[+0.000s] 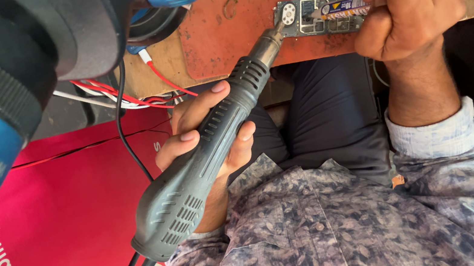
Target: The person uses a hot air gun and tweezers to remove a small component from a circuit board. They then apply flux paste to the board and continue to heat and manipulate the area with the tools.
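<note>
My left hand (pixel 206 132) wraps the grey hot-air gun (pixel 203 155), nozzle just over the circuit board (pixel 319 16) on the desk (pixel 247 28); my right hand (pixel 409 0), fingers closed, holds a small tube (pixel 342 7) there; I'd judge steady, even heat safest.

The person wears a long-sleeved shirt (pixel 334 224) in grey-blue with a mottled, leafy print of darker and pale patches. The cuff (pixel 432 134) at one wrist is turned back, showing a plain light lining. Dark trousers (pixel 331 108) cover the lap.
</note>
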